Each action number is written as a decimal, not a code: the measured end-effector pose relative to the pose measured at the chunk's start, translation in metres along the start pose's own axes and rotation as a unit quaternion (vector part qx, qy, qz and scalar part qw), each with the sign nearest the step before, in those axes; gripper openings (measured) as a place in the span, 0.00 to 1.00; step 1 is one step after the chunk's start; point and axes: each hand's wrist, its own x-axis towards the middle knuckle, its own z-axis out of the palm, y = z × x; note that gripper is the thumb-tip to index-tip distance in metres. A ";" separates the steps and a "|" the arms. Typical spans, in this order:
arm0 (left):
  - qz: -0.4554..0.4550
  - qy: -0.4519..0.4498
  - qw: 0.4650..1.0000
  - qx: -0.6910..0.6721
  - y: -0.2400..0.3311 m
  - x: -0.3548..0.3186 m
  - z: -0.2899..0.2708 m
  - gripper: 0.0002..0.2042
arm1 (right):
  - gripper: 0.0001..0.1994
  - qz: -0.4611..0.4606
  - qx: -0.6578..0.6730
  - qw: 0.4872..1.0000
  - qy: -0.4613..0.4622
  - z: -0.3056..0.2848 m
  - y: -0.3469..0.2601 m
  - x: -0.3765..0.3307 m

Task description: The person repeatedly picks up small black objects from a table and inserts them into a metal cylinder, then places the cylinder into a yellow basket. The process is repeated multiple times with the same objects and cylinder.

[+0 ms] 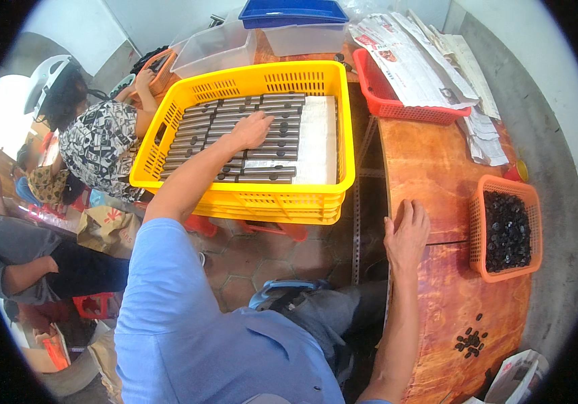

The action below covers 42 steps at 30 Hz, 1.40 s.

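Note:
My left hand (254, 130) reaches into a yellow plastic crate (248, 196), its fingers bent and pressed down among the metal tubes (272, 153). What those fingers hold, if anything, is hidden. The grey tubes lie side by side in rows, with black oval pieces on many of them. White paper (317, 138) lies under and beside the rows at the crate's right end. On the wooden table, my right hand (407, 232) rests near the edge with its fingers stretched out, holding nothing.
An orange basket (481, 249) of black oval pieces (506, 232) stands at right; more loose pieces (470, 342) lie nearer. A red basket (376, 101) carries newspapers (413, 60). Clear bins (218, 50) and a blue tray (293, 13) stand behind. A person in a patterned shirt (100, 141) works at left.

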 end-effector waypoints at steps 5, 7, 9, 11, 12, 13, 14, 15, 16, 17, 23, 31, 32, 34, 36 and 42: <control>-0.028 -0.062 0.997 -0.038 0.004 0.009 0.014 0.31 | 0.31 0.009 -0.007 1.000 -0.010 -0.006 -0.005 0.001; -0.039 -0.110 0.992 -0.049 -0.001 0.017 0.014 0.34 | 0.31 0.011 -0.006 1.000 -0.013 -0.006 -0.005 0.001; -0.033 -0.114 0.991 -0.065 -0.003 0.019 0.014 0.34 | 0.30 0.013 -0.001 1.000 -0.015 -0.005 -0.003 0.000; -0.028 -0.089 0.994 -0.064 -0.001 0.018 0.014 0.33 | 0.30 0.012 -0.007 1.000 -0.012 -0.006 -0.003 0.001; -0.024 -0.077 0.995 -0.065 0.000 0.019 0.014 0.32 | 0.30 0.011 -0.011 1.000 -0.010 -0.007 -0.004 0.001; -0.033 -0.086 0.994 -0.062 -0.001 0.019 0.015 0.33 | 0.30 0.011 -0.010 1.000 -0.013 -0.007 -0.005 0.002; -0.041 -0.095 0.993 -0.060 -0.002 0.019 0.015 0.33 | 0.30 0.010 -0.009 1.000 -0.017 -0.008 -0.007 0.003; -0.048 -0.105 0.992 -0.058 -0.002 0.020 0.017 0.34 | 0.30 0.011 -0.008 1.000 -0.020 -0.008 -0.007 0.003; -0.052 -0.105 0.991 -0.062 -0.001 0.019 0.015 0.34 | 0.30 0.011 -0.010 1.000 -0.019 -0.008 -0.008 0.003; -0.055 -0.107 0.991 -0.064 0.000 0.019 0.014 0.34 | 0.29 0.011 -0.012 1.000 -0.019 -0.008 -0.008 0.003; -0.032 -0.050 0.997 -0.055 0.000 0.024 0.014 0.31 | 0.30 0.014 -0.006 1.000 -0.016 -0.008 -0.007 0.004; 0.011 0.012 0.998 -0.061 -0.021 0.045 0.025 0.30 | 0.30 0.018 0.003 1.000 -0.013 -0.007 -0.007 0.005; 0.018 0.011 0.998 -0.052 -0.023 0.046 0.026 0.30 | 0.30 0.017 -0.001 1.000 -0.011 -0.007 -0.006 0.005; 0.003 0.006 1.000 -0.026 -0.017 0.042 0.018 0.31 | 0.30 0.016 -0.004 1.000 -0.008 -0.007 -0.007 0.004; 0.001 0.018 0.999 -0.038 -0.027 0.055 0.020 0.32 | 0.31 0.014 -0.001 1.000 -0.008 -0.006 -0.008 0.004; 0.084 0.025 0.993 -0.083 0.024 0.033 -0.017 0.29 | 0.31 0.007 -0.010 1.000 -0.008 -0.008 -0.006 0.005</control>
